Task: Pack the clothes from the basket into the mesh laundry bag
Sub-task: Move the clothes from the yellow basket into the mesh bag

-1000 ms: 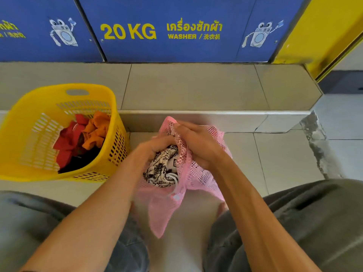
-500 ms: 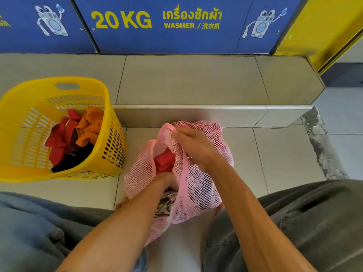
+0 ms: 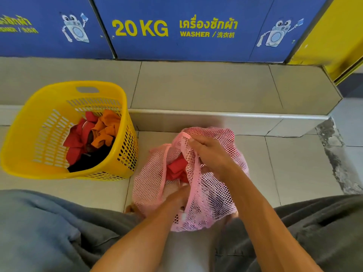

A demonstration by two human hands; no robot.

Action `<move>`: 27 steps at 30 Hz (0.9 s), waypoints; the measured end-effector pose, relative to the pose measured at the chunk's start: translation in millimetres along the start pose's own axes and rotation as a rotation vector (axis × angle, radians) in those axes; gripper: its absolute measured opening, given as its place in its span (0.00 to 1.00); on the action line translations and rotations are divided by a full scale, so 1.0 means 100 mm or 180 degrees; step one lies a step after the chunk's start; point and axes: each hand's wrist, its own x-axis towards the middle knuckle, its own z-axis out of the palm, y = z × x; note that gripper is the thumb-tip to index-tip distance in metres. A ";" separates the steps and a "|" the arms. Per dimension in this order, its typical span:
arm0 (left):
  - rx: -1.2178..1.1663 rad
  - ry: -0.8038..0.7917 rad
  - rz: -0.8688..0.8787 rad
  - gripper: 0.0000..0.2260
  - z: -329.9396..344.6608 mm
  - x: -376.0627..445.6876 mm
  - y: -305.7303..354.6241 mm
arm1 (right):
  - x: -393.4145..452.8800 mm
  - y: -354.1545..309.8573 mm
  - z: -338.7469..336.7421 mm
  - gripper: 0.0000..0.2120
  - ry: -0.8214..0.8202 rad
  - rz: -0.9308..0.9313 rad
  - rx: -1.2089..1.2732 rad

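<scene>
Pink open-weave mesh laundry bag (image 3: 208,195) on tiled floor (image 3: 294,163), between the knees, just right of yellow basket (image 3: 25,146). Mouth gaping, edged with pink binding tape; red garment (image 3: 176,169) visible inside, darker pieces showing through the net lower down. Right hand (image 3: 212,156) closed on the rim, bunching the mesh and holding the opening up. Left hand (image 3: 176,197) pushed into the mouth, fingers hidden by fabric; cannot tell grip. Basket upright, holding red, orange and black clothes (image 3: 92,138).
</scene>
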 end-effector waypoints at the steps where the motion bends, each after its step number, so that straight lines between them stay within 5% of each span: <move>1: 0.0054 -0.0157 0.0156 0.20 -0.02 -0.05 -0.08 | 0.00 0.00 0.01 0.12 -0.0014 -0.0010 -0.0018; 4: 0.0599 -0.0051 0.0265 0.25 -0.12 -0.17 -0.26 | 0.01 -0.02 0.05 0.12 0.0114 0.0016 -0.0242; 5: 0.0822 -0.0420 0.0122 0.29 -0.09 0.12 -0.58 | 0.02 -0.02 0.05 0.12 0.0189 0.0018 -0.0387; 8: 0.1206 -0.0923 -0.0857 0.40 -0.52 -0.29 -0.32 | 0.03 -0.01 0.07 0.14 0.0359 0.0059 -0.0849; 12: 0.2177 -0.1384 -0.1574 0.39 -0.81 -0.44 -0.30 | 0.03 0.03 0.08 0.13 0.0617 -0.0127 -0.1217; 20: 0.2883 -0.0126 -0.1478 0.26 -0.90 -0.72 -0.42 | -0.11 -0.19 0.06 0.13 0.1412 -0.0543 -0.0215; 27: 0.2881 0.0185 -0.1005 0.15 -1.21 -0.91 -0.09 | -0.17 -0.05 0.11 0.11 0.0458 0.0145 -0.0231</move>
